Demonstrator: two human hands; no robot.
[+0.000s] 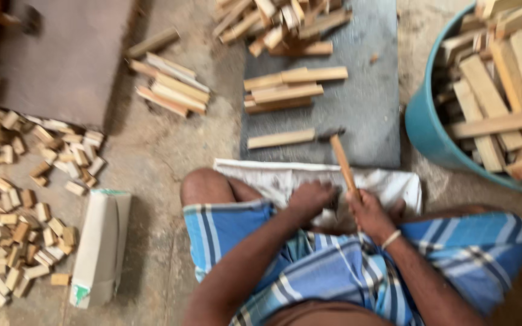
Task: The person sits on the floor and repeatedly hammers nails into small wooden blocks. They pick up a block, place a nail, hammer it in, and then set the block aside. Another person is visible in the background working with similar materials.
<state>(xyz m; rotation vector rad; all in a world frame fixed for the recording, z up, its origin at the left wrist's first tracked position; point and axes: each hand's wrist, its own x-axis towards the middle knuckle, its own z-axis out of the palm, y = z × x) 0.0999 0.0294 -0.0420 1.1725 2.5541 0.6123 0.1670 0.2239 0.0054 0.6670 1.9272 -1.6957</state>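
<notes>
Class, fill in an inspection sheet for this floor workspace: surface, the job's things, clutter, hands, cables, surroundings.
Surface: bare concrete floor with a grey mat and a white cloth.
Job's things: wooden-handled tool; single wood strip on the mat.
Clutter: small wood blocks scattered at left; stacked strips; loose pile.
Hands: right hand grips the tool handle; left hand closed beside it, contents unclear.
Cables: nothing seen.
Surroundings: teal tub full of wood; white carton; brown board.

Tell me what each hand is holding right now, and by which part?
The right hand grips a wooden-handled tool at the handle's lower end. The left hand is closed beside it; what it holds cannot be told.
</notes>
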